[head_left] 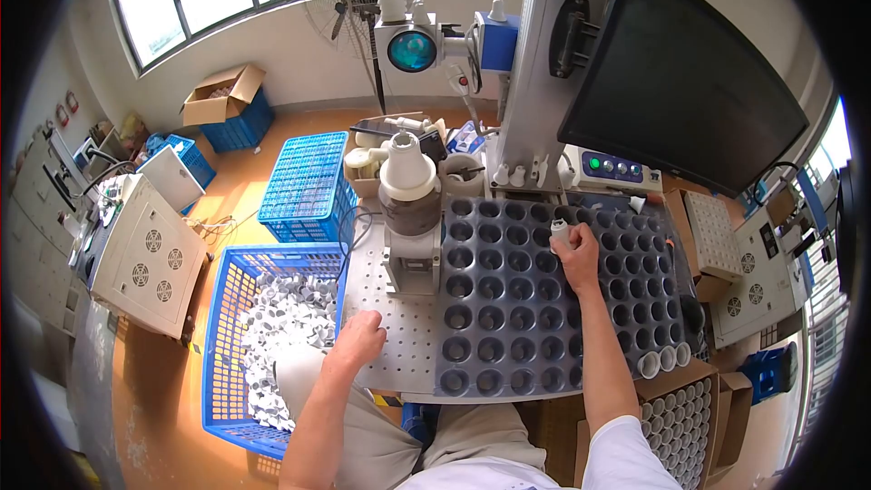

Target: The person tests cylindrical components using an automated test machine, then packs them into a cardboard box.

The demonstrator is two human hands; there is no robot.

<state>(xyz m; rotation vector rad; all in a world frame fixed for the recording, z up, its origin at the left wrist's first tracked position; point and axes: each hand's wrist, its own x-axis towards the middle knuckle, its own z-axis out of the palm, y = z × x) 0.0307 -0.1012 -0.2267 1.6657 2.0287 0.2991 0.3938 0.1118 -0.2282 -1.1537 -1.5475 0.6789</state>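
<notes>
My right hand (579, 259) pinches a small white plastic part (560, 233) over the dark grey tray (442, 336) with rows of round cups. My left hand (363, 338) is closed above the perforated metal plate (413, 336); whether it holds anything is hidden. Behind the plate a white cone-shaped piece (407, 163) stands upright on the machine's fixture (413, 259). At the left, a blue basket (218, 345) holds a heap of small white parts (277, 331). Several white cups (665, 358) sit at the tray's near right corner.
A lens head (412, 52) hangs above the fixture. The black monitor (685, 73) stands at the right back, beside a grey column (535, 63). A cardboard box (717, 436) of white cups is at the lower right. Blue crates (308, 177) stand at the left.
</notes>
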